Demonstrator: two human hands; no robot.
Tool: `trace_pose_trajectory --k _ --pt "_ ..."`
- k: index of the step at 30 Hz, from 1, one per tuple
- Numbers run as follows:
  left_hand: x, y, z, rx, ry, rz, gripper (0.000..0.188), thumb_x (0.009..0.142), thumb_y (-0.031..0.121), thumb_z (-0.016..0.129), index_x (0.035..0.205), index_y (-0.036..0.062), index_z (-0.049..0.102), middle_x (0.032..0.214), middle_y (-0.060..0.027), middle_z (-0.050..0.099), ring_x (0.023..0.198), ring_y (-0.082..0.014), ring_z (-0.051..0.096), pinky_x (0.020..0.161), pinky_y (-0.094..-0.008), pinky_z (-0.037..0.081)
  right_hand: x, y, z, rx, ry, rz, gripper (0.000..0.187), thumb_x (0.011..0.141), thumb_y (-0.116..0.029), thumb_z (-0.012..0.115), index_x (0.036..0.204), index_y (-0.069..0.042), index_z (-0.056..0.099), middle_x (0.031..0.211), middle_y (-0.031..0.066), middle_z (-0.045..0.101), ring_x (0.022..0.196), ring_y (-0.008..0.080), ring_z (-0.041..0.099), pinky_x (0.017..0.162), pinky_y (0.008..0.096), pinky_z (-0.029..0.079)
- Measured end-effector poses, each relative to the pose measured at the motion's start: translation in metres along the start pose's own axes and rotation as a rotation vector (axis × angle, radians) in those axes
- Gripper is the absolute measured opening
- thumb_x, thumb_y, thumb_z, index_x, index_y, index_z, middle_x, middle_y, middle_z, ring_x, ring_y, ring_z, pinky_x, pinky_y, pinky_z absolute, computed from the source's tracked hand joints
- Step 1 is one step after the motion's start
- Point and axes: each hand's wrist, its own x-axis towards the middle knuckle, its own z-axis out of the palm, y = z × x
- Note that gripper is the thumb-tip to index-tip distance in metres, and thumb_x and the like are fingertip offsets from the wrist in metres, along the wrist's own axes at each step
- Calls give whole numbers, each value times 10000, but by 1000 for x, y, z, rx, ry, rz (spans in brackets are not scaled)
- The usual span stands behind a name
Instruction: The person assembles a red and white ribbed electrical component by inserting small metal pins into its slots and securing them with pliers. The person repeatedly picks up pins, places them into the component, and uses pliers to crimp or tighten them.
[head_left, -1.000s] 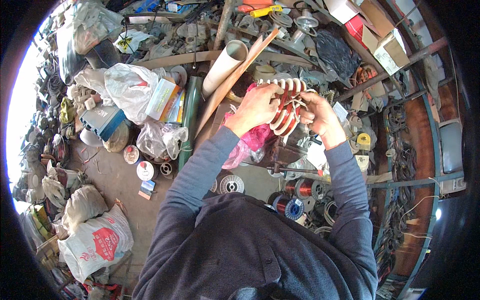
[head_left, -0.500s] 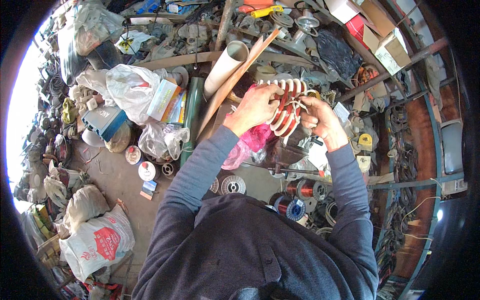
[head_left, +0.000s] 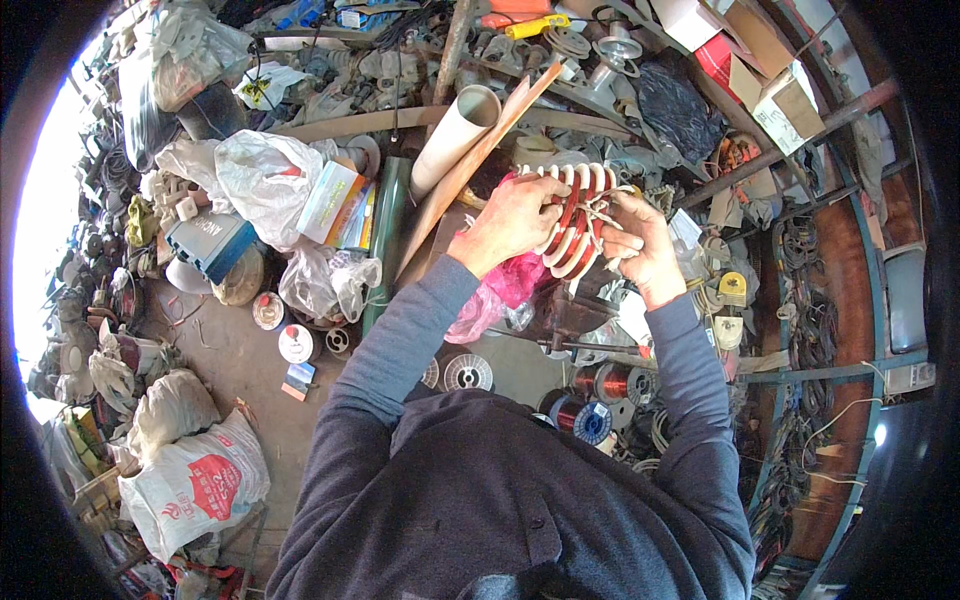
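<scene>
Wire-wound former point(head_left: 583, 247): where is it held?

It is held between the two hands, just right of the middle in the upper half of the frame. Its white discs are tilted, and red-brown winding is seen between them

How is it gripped?

The left side is grasped by the left hand point(head_left: 512, 222), with the fingers curled closed over it. The weight is probably borne there, so that the right side is left within reach

And by the right hand point(head_left: 643, 243)?

The fingers are half bent beside the pale cord point(head_left: 597, 212) across the discs; whether a strand is pinched cannot be told. The hand is perhaps placed there so that the cord can be reached

Why is the pink bag point(head_left: 518, 283) found below?

It is partly covered by the left hand and the former; no reason for its placing is shown
</scene>
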Motion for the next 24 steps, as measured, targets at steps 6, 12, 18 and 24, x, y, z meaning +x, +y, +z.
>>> trace_pose_trajectory --k 6,12,18,24 --pt "10 1 -3 90 -58 -24 186 887 132 643 1010 29 737 956 -195 704 922 -395 690 848 -479 558 0 7 -7 79 -77 -8 210 997 -197 604 1137 -43 577 947 46 631 431 48 367 385 204 298" --pt "16 7 4 191 -28 -33 117 876 130 648 902 21 682 931 -184 675 898 -413 674 815 -510 550 -6 1 -4 -208 -24 -54 133 975 -138 632 1043 -28 603 789 18 589 432 58 355 399 232 273" --pt "17 4 9 239 -28 -62 196 840 139 666 954 -19 643 1020 -257 660 940 -453 675 817 -514 566 -42 -23 26 -1421 285 -238 229 934 -175 698 1036 30 708 769 74 688 547 146 545 531 301 425" --pt "23 1 -1 129 -76 -141 216 957 196 594 1018 -3 654 1023 -249 689 998 -441 663 899 -504 510 -49 -30 73 -1953 399 -572 301 911 -283 696 940 16 712 850 284 684 842 460 683 736 490 534"
